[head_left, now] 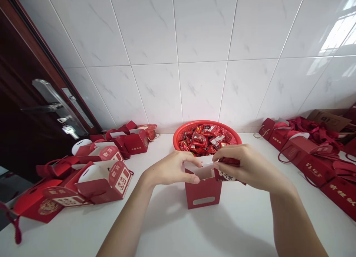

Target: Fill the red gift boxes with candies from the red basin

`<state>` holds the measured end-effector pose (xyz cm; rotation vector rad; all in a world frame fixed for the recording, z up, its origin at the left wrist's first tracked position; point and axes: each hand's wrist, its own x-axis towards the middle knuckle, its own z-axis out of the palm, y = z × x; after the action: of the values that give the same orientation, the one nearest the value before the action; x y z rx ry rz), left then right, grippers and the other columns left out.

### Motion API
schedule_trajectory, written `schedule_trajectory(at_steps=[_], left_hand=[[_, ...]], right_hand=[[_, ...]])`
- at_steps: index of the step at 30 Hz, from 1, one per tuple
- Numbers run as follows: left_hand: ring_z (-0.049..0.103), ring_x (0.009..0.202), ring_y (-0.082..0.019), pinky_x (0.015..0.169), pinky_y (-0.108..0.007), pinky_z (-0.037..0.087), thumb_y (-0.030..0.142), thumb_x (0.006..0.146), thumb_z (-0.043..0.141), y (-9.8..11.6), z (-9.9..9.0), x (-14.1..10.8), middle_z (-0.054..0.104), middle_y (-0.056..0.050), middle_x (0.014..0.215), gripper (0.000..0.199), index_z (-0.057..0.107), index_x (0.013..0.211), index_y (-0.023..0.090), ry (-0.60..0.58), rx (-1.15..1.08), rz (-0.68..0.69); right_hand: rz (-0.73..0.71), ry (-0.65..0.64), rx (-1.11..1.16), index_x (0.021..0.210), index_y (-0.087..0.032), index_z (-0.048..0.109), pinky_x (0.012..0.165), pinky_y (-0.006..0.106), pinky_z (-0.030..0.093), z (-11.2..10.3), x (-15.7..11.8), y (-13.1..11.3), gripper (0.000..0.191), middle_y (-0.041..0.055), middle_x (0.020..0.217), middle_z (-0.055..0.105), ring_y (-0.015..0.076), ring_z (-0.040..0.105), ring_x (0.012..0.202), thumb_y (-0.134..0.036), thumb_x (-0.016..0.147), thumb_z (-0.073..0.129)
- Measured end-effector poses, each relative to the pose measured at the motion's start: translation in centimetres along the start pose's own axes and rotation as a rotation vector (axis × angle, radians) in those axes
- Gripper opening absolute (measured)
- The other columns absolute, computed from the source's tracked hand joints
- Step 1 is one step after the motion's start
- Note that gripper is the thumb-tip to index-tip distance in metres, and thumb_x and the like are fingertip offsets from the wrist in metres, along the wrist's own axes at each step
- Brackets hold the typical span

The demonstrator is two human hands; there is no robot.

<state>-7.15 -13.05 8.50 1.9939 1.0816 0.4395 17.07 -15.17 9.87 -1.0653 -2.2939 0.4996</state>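
A red box [203, 192] with a white inside stands upright on the white table, its top open. My left hand [174, 168] is at the box's left upper edge, thumb and fingers apart around the opening, with nothing seen in it. At the right upper edge, my right hand [240, 162] is closed around red wrapped candy [229, 161]; a red flap with white lettering shows just below its fingers. Directly behind the box is a red plastic basket [176, 140] holding several red-wrapped candies [199, 139].
Several red gift boxes [104, 183] stand at the left, some with open tops. More red boxes [317, 168] line the right side, near red ribbons [317, 129] and a cardboard box [329, 120]. A tiled wall [203, 90] rises behind; a dark door [25, 83] is at left.
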Motion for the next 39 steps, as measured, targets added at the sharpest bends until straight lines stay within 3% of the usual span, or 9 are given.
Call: schedule_trajectory(at_steps=[5,9,15,22,25,30,35,39], left_hand=[[0.067,0.101,-0.026,0.078,-0.031,0.052,0.033,0.072,0.08,-0.2,0.0,0.1,0.073,-0.004,0.113,0.033,0.078,0.103,0.026,-0.007,0.016,0.028],[0.066,0.095,-0.024,0.08,-0.031,0.051,0.031,0.074,0.077,-0.1,0.0,0.1,0.073,-0.003,0.102,0.026,0.077,0.099,0.025,-0.006,0.006,0.08],[0.057,0.071,-0.017,0.062,-0.026,0.043,0.031,0.074,0.075,-0.1,0.2,0.3,0.061,0.003,0.073,0.013,0.068,0.074,0.02,0.015,0.07,0.051],[0.067,0.09,-0.024,0.073,-0.029,0.05,0.029,0.072,0.079,0.1,0.2,0.3,0.074,-0.003,0.095,0.023,0.076,0.093,0.022,-0.044,-0.031,0.065],[0.068,0.096,-0.026,0.079,-0.031,0.052,0.028,0.073,0.079,0.2,0.2,0.2,0.076,-0.002,0.101,0.025,0.078,0.098,0.025,-0.036,-0.036,0.092],[0.068,0.106,-0.028,0.082,-0.032,0.053,0.03,0.07,0.081,-0.1,0.2,0.1,0.076,-0.002,0.113,0.035,0.079,0.105,0.03,0.002,0.006,0.09],[0.069,0.105,-0.028,0.08,-0.033,0.054,0.03,0.069,0.082,-0.3,0.2,0.2,0.076,-0.004,0.112,0.032,0.08,0.102,0.029,0.029,0.014,0.09],[0.068,0.11,-0.03,0.084,-0.035,0.055,0.029,0.069,0.083,-0.4,0.2,0.3,0.076,-0.006,0.114,0.033,0.08,0.101,0.029,0.034,0.001,0.079]], right_hand=[[0.044,0.188,0.042,0.075,-0.021,0.06,0.053,0.027,0.031,1.2,0.9,-0.1,0.021,-0.0004,0.064,0.06,0.0124,0.049,0.056,-0.031,0.093,0.058],[-0.024,0.174,-0.086,0.07,-0.021,0.049,0.052,0.027,0.024,2.9,1.8,0.0,0.028,-0.0011,0.062,0.055,0.0117,0.044,0.055,-0.033,0.092,0.06],[-0.103,0.231,-0.299,0.066,-0.021,0.039,0.051,0.029,0.014,4.0,2.5,0.8,0.052,-0.0018,0.059,0.046,0.0108,0.03,0.052,-0.064,0.088,0.059],[-0.196,0.166,-0.283,0.067,-0.02,0.044,0.053,0.029,0.013,3.7,2.7,1.2,0.062,-0.0027,0.057,0.043,0.0099,0.029,0.052,-0.079,0.078,0.059],[-0.113,0.216,-0.167,0.067,-0.021,0.045,0.052,0.028,0.017,3.4,2.6,1.1,0.058,-0.0023,0.058,0.045,0.0108,0.032,0.053,-0.075,0.083,0.059],[0.021,0.341,0.129,0.077,-0.021,0.055,0.054,0.027,0.03,2.5,2.0,0.7,0.035,-0.0012,0.062,0.054,0.0113,0.039,0.053,-0.051,0.093,0.057],[0.064,0.308,0.425,0.081,-0.02,0.061,0.059,0.028,0.038,1.7,2.0,1.0,0.014,0.0012,0.073,0.059,0.0153,0.048,0.065,-0.03,0.086,0.053],[0.162,0.301,0.644,0.08,-0.02,0.063,0.065,0.029,0.042,1.6,2.3,1.4,0.014,0.0019,0.08,0.061,0.0178,0.054,0.075,-0.023,0.076,0.049]])
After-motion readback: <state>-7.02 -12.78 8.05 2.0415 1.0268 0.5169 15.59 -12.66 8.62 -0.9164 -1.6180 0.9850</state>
